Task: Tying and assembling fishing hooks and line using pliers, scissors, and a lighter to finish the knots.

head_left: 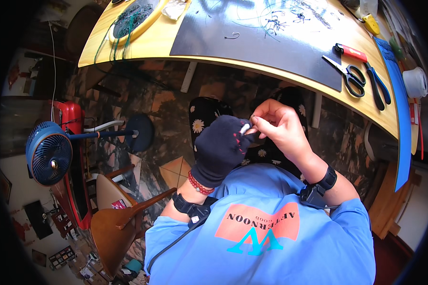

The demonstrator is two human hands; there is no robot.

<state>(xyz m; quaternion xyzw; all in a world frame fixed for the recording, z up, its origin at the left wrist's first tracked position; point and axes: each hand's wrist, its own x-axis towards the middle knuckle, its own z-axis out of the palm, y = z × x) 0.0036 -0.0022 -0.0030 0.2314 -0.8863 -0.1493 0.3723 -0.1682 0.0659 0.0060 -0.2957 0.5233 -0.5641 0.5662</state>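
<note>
My left hand (218,148), in a black fingerless-looking glove, is closed in front of my lap. A small white piece (245,128) shows at its thumb side; whether it is tape or a held thing is unclear. My bare right hand (286,130) meets it there, thumb and forefinger pinched together. What the fingertips hold is too small to make out. Beyond them on the table, a dark mat (209,40) bears a single fish hook (232,35) and a tangle of dark hooks and green line (276,23).
Scissors (354,80), pliers with dark blue handles (379,90) and a red lighter (351,52) lie at the table's right. A yellow-rimmed basket (142,28) holding green line stands at the far left. A blue fan (50,154) and a wooden chair (114,228) are to my left.
</note>
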